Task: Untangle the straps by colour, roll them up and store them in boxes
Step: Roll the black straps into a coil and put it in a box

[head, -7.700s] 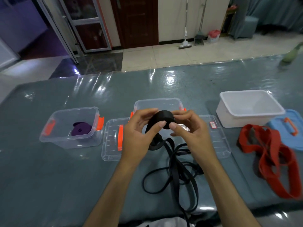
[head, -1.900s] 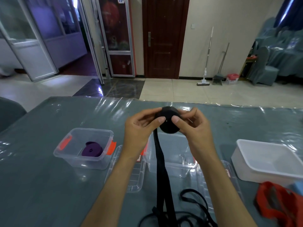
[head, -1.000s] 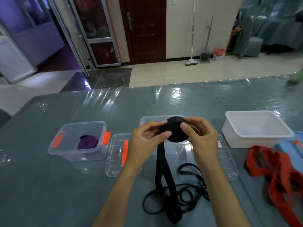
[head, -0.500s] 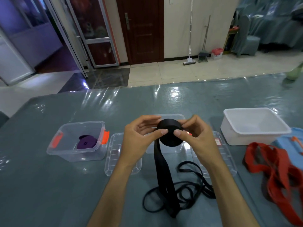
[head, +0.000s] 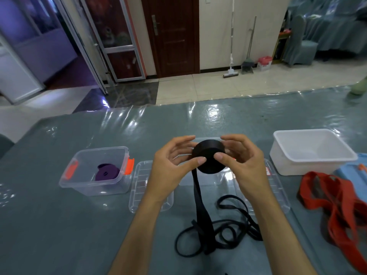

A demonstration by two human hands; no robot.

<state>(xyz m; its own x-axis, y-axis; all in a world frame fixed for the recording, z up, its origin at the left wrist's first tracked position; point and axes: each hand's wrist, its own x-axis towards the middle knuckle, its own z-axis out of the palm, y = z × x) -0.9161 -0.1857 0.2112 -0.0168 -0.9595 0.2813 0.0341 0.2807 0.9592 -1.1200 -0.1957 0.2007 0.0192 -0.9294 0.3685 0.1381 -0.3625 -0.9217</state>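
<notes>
Both my left hand [head: 168, 171] and right hand [head: 244, 165] pinch the black webbing strap roll [head: 209, 158]; I should wind tight, keeping edges flush.

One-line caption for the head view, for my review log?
Both hands, left and right, hold a half-rolled black strap above the table; its loose tail trails below.

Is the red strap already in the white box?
No, the red strap lies loose on the table beside the white box.
</notes>
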